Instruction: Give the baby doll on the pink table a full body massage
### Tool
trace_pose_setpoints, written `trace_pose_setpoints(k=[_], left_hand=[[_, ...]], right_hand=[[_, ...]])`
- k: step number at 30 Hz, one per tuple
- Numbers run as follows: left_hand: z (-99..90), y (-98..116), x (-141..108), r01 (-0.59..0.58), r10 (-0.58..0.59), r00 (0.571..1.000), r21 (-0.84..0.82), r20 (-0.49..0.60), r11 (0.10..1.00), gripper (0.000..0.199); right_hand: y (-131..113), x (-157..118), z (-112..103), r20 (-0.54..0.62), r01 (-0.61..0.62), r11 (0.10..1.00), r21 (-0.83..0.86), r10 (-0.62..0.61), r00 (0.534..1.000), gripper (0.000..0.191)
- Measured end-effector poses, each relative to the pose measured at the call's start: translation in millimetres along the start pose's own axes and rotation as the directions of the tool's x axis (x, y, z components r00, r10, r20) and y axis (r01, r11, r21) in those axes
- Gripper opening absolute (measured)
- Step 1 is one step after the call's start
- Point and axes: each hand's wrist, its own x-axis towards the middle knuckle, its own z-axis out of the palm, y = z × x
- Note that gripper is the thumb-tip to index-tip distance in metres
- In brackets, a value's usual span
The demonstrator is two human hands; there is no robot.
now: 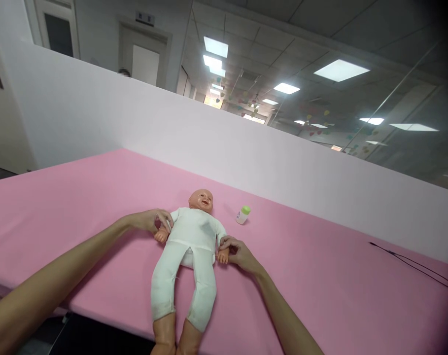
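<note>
A baby doll (192,246) in a white cloth suit lies on its back on a pink-covered table (312,296), its plastic head toward the far side. My left hand (152,221) grips the doll's arm near its sleeve end, just above the small plastic hand. On the other side, my right hand (238,254) has its fingers closed around the doll's other wrist. A small plastic bottle (243,215) with a green cap stands to the right of the doll's head, apart from both hands.
A white partition (209,143) runs along the table's far side, with a glass wall (375,113) and doors beyond it. A thin black cable (408,264) lies on the pink surface at the right. The doll's feet reach the table's near edge.
</note>
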Motion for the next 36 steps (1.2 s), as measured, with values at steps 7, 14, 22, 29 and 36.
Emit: trace_pose_setpoints(k=[7, 14, 22, 29, 36], left_hand=[[-9.8, 1, 71, 0.119, -0.3, 0.738, -0.321, -0.605, 0.939, 0.044], [7.7, -34, 123, 0.412, -0.619, 0.364, -0.476, -0.696, 0.777, 0.043], [-6.7, -4, 46, 0.076, -0.29, 0.83, -0.419, -0.476, 0.905, 0.047], [14.0, -7, -10, -0.002, -0.003, 0.993, -0.038, -0.121, 0.999, 0.026], [27.9, -12, -4, 0.044, -0.242, 0.824, -0.369, -0.511, 0.929, 0.059]], right_hand=[[-3, 79, -9, -0.531, 0.0, 0.988, 0.156, 0.084, 0.843, 0.045], [18, 127, 1, -0.638, -0.317, 0.927, 0.199, 0.369, 0.676, 0.028], [-20, 60, -13, -0.317, -0.012, 0.99, 0.143, 0.057, 0.947, 0.044], [-36, -6, 0, 0.12, -0.021, 0.993, -0.116, 0.035, 0.992, 0.016], [-18, 24, -8, -0.208, -0.035, 0.99, 0.138, 0.064, 0.976, 0.045]])
